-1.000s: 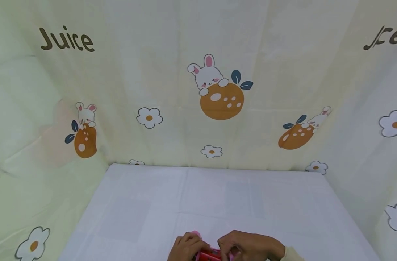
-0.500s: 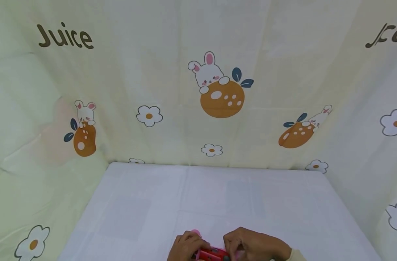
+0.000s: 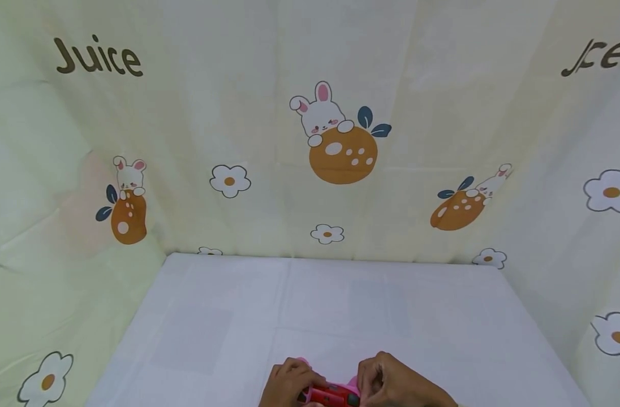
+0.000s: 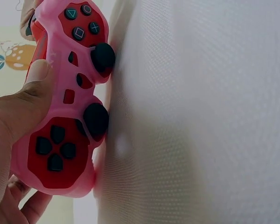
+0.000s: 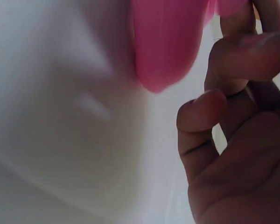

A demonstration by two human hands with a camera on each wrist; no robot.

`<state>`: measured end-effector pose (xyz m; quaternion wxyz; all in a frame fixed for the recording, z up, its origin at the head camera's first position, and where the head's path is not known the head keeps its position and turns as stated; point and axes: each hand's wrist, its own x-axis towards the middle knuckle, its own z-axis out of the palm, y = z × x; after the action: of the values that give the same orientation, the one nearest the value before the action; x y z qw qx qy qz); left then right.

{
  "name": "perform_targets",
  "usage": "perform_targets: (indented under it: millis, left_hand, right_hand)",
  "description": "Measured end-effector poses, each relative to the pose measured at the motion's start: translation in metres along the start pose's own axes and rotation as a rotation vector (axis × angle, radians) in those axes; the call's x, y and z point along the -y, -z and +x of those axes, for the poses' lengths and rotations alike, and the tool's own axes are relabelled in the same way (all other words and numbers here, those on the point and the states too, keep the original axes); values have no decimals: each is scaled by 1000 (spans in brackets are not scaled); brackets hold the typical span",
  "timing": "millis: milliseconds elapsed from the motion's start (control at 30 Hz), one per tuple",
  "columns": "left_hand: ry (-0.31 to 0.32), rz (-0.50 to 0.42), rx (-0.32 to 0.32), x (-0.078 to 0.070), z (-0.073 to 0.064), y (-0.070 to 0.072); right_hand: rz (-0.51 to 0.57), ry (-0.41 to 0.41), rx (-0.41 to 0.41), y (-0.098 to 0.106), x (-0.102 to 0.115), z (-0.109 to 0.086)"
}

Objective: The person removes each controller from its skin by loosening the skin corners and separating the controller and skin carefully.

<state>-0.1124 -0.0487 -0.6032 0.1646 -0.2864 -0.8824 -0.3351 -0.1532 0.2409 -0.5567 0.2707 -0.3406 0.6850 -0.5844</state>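
Note:
My left hand (image 3: 288,382) grips one end of a red game controller (image 3: 335,394) low in the head view, with the thumb across its top edge in the left wrist view. A pink silicone cover (image 4: 60,105) wraps the controller there, its cutouts showing dark buttons and two black thumbsticks. At the other end, my right hand (image 3: 399,384) has its fingers bent and pinches the cover's edge. In the right wrist view a pink grip end (image 5: 165,44) hangs beside the curled fingers of the right hand (image 5: 238,144); the exact pinch point is partly hidden.
A white cloth covers the table (image 3: 289,305) under the hands. Behind it and at both sides hang pale curtains (image 3: 259,113) printed with rabbits, oranges, flowers and lettering.
My right hand has shifted right, off the controller's upper face to its right end. More of the red body and the pink edge now shows. The left hand keeps its grip.

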Motion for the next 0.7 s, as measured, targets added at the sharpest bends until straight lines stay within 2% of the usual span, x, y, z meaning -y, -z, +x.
perform_targets:
  millis: [167,400,467,567,667,700]
  left_hand:
    - [-1,9,-11,0,0,-1]
    - [26,5,-4,-1,0,0]
    - [34,-9,-6,-1,-1,-1]
    - [37,-13,-32,1,-3,-5]
    - [27,-3,-84,5,-3,-8]
    - [24,-7,-103,6,-3,-9]
  right_hand:
    - [123,-54,-23,-6,-3,-2]
    - [293,-34,-42,-11,-14,-4]
    - [313,-31,-51,-12,-16,-4]
    - [267,-55,-107,-15,-15,-6]
    - [96,-40,-188,-24,-14,-4]
    - [21,-7,-211,-28,-15,-2]
